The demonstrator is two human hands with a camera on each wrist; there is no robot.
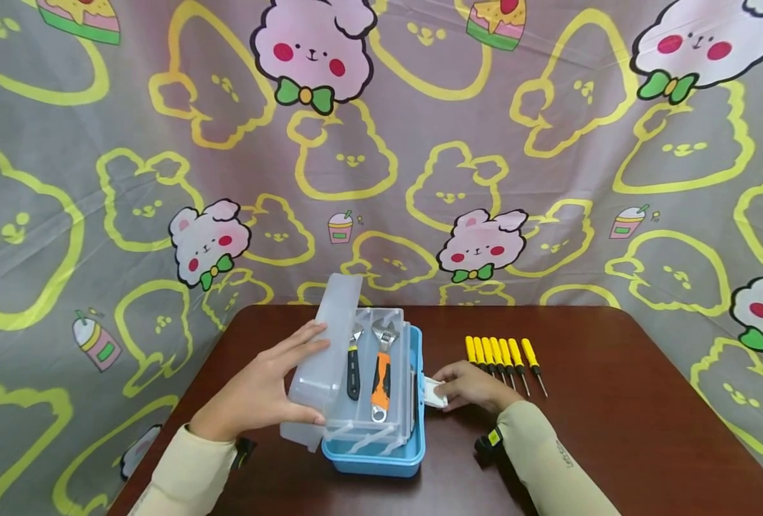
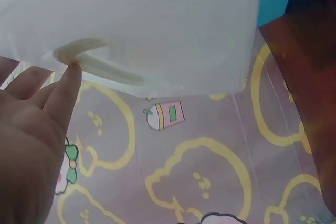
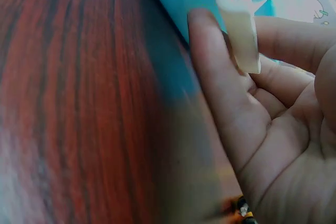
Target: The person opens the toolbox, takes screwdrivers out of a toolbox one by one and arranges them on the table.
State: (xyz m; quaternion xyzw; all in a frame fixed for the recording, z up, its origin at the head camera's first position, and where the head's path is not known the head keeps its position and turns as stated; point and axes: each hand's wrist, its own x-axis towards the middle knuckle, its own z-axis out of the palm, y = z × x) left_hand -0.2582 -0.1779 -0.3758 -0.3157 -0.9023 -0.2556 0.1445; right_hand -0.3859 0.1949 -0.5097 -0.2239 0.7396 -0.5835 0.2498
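A light-blue toolbox (image 1: 371, 467) stands on the table with its clear lid (image 1: 330, 344) raised to the left. My left hand (image 1: 275, 380) supports that lid, fingers fairly straight against it and thumb near its front edge; in the left wrist view a fingertip touches the cloudy plastic. On the box's right side, my right hand (image 1: 472, 385) pinches a white latch (image 1: 434, 394) between thumb and fingers. The latch's pale edge (image 3: 245, 40) shows in the right wrist view. Inside the clear tray lie a black-handled adjustable wrench (image 1: 353, 365) and an orange-and-black one (image 1: 381, 373).
Several yellow-handled screwdrivers (image 1: 498, 351) lie in a row behind and right of my right hand. The brown table (image 1: 614, 416) meets a patterned cloth (image 1: 394, 215) at the back. Dark wrist straps (image 1: 487, 446) sit by the sleeves.
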